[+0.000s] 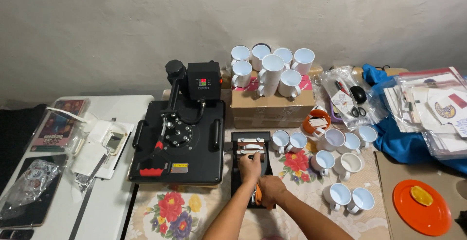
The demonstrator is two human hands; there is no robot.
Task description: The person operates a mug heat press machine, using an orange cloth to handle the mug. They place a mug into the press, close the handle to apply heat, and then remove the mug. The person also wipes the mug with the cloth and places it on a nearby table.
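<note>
Head view, only one I've got. Small black mug press (251, 164) sits at lower centre of the frame, just right of the big flat heat press (181, 140). Its long axis runs up-down in the frame, from the white-barred clamp end at the top toward me at the bottom; the orange-handled lever (258, 194) lies along that same axis at the near end.

My left hand (250, 167) comes in from the bottom edge, forearm angled up and slightly right, back of hand to the camera, fingers curled down and pinching a small knob on the top of the mug press. Closed grip, knuckles up.

My right hand (271, 190) enters from lower right, forearm slanting up-left, crossing close under the left wrist. It's wrapped around the lever at the near end of the mug press, fingers folded over, only a strip of orange showing beside them.

Around it: loose white mugs (335, 164) on the floral cloth (171, 210) to the right of the mug press, more white mugs stacked on a cardboard box (271, 109) at upper centre. Orange plate (421, 207) at lower right, blue cloth (404, 140) and bagged papers (438, 108) at right. White table (104, 196) with plastic-wrapped items at left.
</note>
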